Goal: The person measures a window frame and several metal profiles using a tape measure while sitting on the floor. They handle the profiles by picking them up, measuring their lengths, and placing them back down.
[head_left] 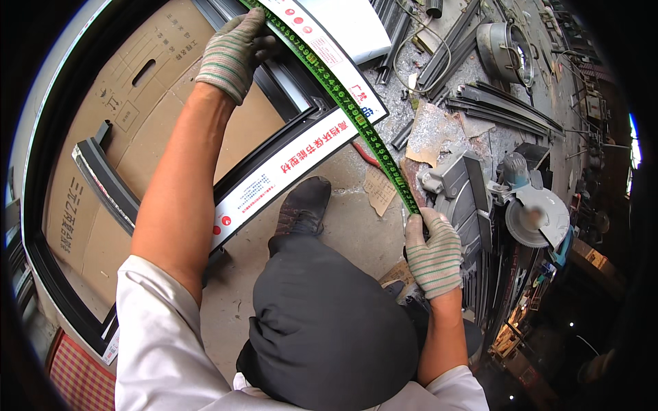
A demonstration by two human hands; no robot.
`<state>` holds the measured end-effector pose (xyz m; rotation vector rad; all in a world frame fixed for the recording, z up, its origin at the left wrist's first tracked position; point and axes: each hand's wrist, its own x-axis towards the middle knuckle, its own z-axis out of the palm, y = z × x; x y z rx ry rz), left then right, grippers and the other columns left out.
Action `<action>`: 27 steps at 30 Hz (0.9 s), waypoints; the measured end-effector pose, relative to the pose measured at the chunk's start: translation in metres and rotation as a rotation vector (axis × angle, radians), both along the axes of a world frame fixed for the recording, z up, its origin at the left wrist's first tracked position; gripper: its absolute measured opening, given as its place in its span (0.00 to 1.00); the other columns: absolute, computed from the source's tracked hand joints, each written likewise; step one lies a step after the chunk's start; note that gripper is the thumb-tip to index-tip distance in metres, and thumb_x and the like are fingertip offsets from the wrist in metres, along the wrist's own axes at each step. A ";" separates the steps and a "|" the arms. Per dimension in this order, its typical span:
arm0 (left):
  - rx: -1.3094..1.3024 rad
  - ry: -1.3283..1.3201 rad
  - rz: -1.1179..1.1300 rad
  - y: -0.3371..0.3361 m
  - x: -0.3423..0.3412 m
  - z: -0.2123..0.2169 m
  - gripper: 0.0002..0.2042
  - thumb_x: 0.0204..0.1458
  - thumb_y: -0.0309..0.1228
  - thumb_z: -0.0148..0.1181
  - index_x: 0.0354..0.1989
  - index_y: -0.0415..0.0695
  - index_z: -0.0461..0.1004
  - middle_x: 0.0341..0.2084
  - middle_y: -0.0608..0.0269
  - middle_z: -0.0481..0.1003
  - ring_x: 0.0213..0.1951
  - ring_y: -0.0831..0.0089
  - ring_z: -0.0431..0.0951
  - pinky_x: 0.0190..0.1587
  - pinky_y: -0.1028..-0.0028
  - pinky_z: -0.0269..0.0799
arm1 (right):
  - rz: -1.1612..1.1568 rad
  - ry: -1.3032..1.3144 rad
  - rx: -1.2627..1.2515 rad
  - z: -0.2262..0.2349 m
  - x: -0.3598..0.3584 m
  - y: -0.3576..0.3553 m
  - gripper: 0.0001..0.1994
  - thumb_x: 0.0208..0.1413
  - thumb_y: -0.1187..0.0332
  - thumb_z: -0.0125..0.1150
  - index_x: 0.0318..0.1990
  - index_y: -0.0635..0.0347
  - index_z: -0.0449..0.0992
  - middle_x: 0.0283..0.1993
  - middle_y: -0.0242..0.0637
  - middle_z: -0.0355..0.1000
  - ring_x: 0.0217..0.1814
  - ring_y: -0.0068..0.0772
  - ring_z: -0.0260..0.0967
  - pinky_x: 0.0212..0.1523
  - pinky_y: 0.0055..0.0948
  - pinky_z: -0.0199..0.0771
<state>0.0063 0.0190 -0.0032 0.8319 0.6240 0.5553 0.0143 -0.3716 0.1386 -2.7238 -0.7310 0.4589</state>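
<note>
Across the frame corner point(370, 103), a green tape measure point(327, 77) is being clamped by the right hand point(434, 255); whether by the left hand point(232, 58) too cannot be told.

Green tape measure point(345, 99), extended diagonally

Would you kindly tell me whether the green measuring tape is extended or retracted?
Extended: the green measuring tape stretches between the left hand and right hand, both in pale striped knit gloves.

A circular saw point(536, 214) sits near long dark profiles point(506, 109).
</note>
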 end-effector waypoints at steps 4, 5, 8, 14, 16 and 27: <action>-0.020 0.004 0.010 0.003 0.001 -0.006 0.19 0.63 0.38 0.61 0.51 0.34 0.70 0.34 0.60 0.76 0.27 0.79 0.75 0.24 0.81 0.67 | 0.003 0.002 0.011 0.000 0.000 0.001 0.07 0.61 0.70 0.59 0.37 0.67 0.77 0.30 0.55 0.71 0.33 0.56 0.69 0.37 0.45 0.70; -0.021 0.009 0.012 0.004 0.001 -0.005 0.19 0.63 0.38 0.61 0.51 0.33 0.70 0.34 0.60 0.76 0.27 0.78 0.75 0.24 0.81 0.67 | 0.004 -0.001 0.013 -0.001 -0.001 0.001 0.08 0.61 0.70 0.59 0.37 0.67 0.77 0.30 0.55 0.71 0.33 0.57 0.69 0.37 0.45 0.70; -0.083 0.020 -0.013 -0.009 0.002 0.018 0.12 0.62 0.39 0.63 0.40 0.43 0.75 0.23 0.70 0.74 0.21 0.82 0.69 0.24 0.80 0.68 | -0.010 0.002 0.004 -0.001 0.000 -0.002 0.08 0.61 0.70 0.59 0.37 0.67 0.77 0.30 0.55 0.71 0.32 0.57 0.69 0.36 0.46 0.70; -0.077 0.059 0.026 -0.012 0.000 0.027 0.11 0.62 0.39 0.63 0.39 0.44 0.75 0.22 0.72 0.73 0.20 0.82 0.68 0.23 0.80 0.67 | 0.014 -0.012 0.003 -0.001 0.000 -0.001 0.08 0.61 0.70 0.59 0.38 0.66 0.77 0.30 0.54 0.71 0.32 0.56 0.69 0.36 0.45 0.71; -0.076 0.072 0.026 -0.013 0.000 0.028 0.11 0.62 0.39 0.63 0.39 0.44 0.75 0.22 0.72 0.73 0.20 0.82 0.68 0.24 0.80 0.67 | 0.003 -0.004 0.010 -0.002 -0.001 -0.002 0.08 0.61 0.70 0.59 0.38 0.67 0.77 0.30 0.54 0.71 0.32 0.55 0.69 0.36 0.44 0.71; -0.082 0.028 -0.001 -0.011 -0.001 0.024 0.11 0.61 0.39 0.64 0.39 0.45 0.74 0.23 0.72 0.73 0.20 0.83 0.68 0.24 0.80 0.67 | -0.012 0.011 0.011 -0.003 -0.001 -0.002 0.08 0.61 0.69 0.59 0.40 0.67 0.78 0.31 0.52 0.72 0.32 0.52 0.71 0.36 0.42 0.72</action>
